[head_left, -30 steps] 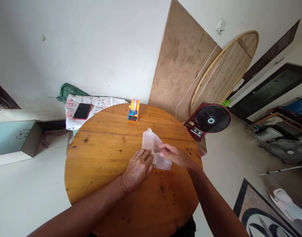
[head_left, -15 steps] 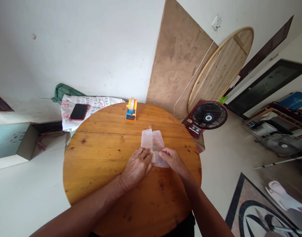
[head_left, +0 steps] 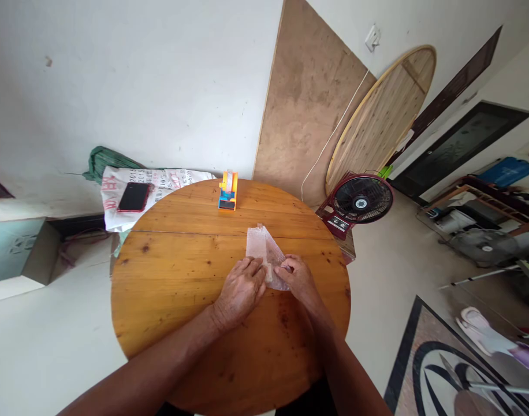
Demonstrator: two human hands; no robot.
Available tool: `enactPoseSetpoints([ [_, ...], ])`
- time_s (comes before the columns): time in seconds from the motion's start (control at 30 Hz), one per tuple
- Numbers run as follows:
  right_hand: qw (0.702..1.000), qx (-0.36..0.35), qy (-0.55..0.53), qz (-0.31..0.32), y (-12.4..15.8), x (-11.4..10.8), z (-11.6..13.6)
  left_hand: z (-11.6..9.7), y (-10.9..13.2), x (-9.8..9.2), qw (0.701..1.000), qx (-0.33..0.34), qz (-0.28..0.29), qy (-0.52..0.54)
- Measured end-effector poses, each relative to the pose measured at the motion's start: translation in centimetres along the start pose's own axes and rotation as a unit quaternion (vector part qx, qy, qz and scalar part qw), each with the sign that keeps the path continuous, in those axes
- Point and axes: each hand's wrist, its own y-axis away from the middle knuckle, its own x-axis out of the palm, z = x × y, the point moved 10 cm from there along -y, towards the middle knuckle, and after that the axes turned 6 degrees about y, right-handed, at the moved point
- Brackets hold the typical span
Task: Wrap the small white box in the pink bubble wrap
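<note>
A piece of clear bubble wrap (head_left: 257,242) lies on the round wooden table (head_left: 169,294), with a strip of tape along its lower middle. My left hand (head_left: 242,286) rests on its lower left part, fingers curled together and holding it down. At the right edge, my right hand (head_left: 298,279) pinches the bubble wrap between thumb and fingers, pulling that side into a slanted fold. Whatever may be inside the wrap is hidden. An orange and blue tape dispenser (head_left: 228,192) with a roll of clear tape stands at the table's far edge.
A phone (head_left: 134,197) lies on a white printed sack (head_left: 112,216) beyond the table's left rim. A dark red fan (head_left: 360,202) stands off the right side. Behind it lean a brown board (head_left: 303,98) and a round wooden tabletop (head_left: 386,110).
The right side of the bubble wrap has been folded in, so its upper right corner now slants toward the left part. My left hand stays nearly in place. The view has shifted slightly.
</note>
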Motion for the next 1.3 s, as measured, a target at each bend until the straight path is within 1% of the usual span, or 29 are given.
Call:
enactPoseSetpoints([
  [0.1,0.999,0.02,-0.005,0.029,0.0,0.4,0.1,-0.1,-0.1,-0.1,1.0,0.004,-0.001,-0.007],
  [0.2,0.999,0.021,-0.008,0.03,0.0,0.3,0.7,-0.1,-0.1,0.0,1.0,0.005,0.003,-0.013],
  [0.4,0.999,0.032,-0.014,0.014,0.1,0.2,1.0,-0.1,0.0,0.0,1.0,0.005,0.009,-0.009],
  [0.6,0.999,0.04,-0.027,-0.021,0.0,-0.2,1.2,-0.1,-0.1,0.0,1.0,-0.003,0.016,-0.009],
  [0.7,0.994,0.052,-0.091,-0.009,-0.1,0.0,1.2,-0.1,-0.2,0.1,1.0,-0.008,0.025,-0.008],
  [0.83,0.979,0.051,-0.196,-0.002,0.0,0.2,1.3,0.0,-0.3,0.3,0.999,-0.019,0.044,-0.007],
  [1.0,0.961,0.043,-0.273,0.006,-0.1,0.6,1.7,0.1,-0.3,0.4,0.998,-0.022,0.06,-0.005],
  [1.1,0.964,0.022,-0.265,0.023,-0.7,0.8,2.6,0.0,-0.5,0.2,0.998,-0.02,0.057,-0.003],
  [1.3,0.984,-0.022,-0.169,0.044,-1.6,0.5,5.4,0.5,-0.4,-0.5,0.998,-0.042,0.047,-0.008],
])
